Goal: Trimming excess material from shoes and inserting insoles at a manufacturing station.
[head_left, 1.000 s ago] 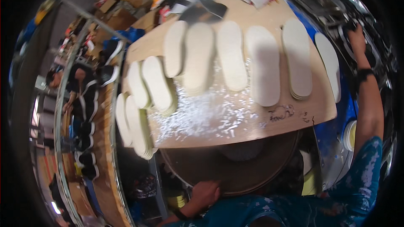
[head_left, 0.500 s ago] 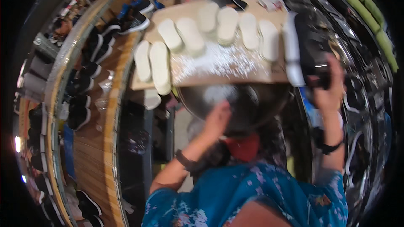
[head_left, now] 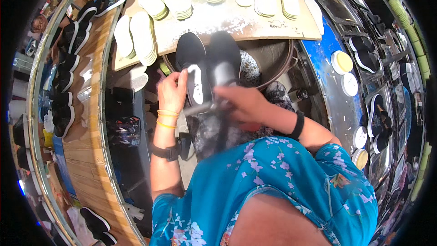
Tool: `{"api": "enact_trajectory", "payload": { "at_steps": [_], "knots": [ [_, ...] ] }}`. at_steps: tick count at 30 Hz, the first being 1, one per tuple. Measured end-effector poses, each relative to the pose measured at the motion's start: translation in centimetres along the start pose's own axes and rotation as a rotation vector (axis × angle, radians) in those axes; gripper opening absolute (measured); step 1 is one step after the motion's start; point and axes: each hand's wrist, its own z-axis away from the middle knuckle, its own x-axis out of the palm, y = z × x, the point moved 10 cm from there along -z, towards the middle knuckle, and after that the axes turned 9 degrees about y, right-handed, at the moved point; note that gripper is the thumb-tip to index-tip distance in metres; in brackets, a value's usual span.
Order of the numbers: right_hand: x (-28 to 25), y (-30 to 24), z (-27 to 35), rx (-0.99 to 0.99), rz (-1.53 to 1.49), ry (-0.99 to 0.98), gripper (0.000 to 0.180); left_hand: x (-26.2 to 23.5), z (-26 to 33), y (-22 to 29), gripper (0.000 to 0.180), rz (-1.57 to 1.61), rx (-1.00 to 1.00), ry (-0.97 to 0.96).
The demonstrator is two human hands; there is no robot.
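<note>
In front of my body a pair of black slip-on shoes is held side by side, toes pointing away from me. My left hand (head_left: 173,91) is closed on the heel end of the left black shoe (head_left: 190,51), thumb along its side; a white insole shows in its opening. At the heel end of the right black shoe (head_left: 224,53), blurred by motion, my right hand (head_left: 243,102) is closed on it, its fingertips smeared. Beyond the toes stands a board (head_left: 168,34) bearing several stacks of cream insoles (head_left: 177,5). The shoes partly cover a round metal basin (head_left: 289,59).
To the left runs a wooden shelf (head_left: 86,155) with black shoes (head_left: 63,118) along it. On the right a blue-stained bench (head_left: 321,64) carries several round tubs (head_left: 341,62). Farther right, more shoes (head_left: 364,53) lie among dark trays.
My right hand has come in from the far right, where it was at a black shoe with a white sole. My left hand has left the basin. Both now hold shoes before me; the view has shifted.
</note>
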Motion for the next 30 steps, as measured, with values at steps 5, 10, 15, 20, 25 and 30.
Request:
{"api": "enact_trajectory", "payload": {
  "at_steps": [5,10,15,20,25,30],
  "knots": [
    [-6.5,4.7,1.9,0.393,-0.396,0.389,0.049,7.2,0.0,4.5,0.055,-0.528,0.127,-0.281],
    [-6.5,10.2,6.3,0.882,-0.748,0.282,0.047,7.5,-1.2,2.6,0.033,-0.541,0.154,-0.125],
    [-6.8,12.6,7.0,0.836,-0.569,0.094,0.048,-0.8,2.1,4.0,0.008,0.053,0.544,0.026],
    [-7.9,9.4,2.6,0.365,-0.203,0.016,0.064,-3.1,3.1,4.6,0.017,-0.002,0.525,-0.324],
    [-8.3,7.8,0.9,0.198,0.003,0.003,0.064,-2.2,4.1,5.2,0.029,-0.025,0.49,-0.508],
    [-7.4,9.8,3.4,0.285,0.005,-0.032,0.047,-0.9,4.3,5.5,0.027,-0.079,0.527,-0.55]
  ]
}}
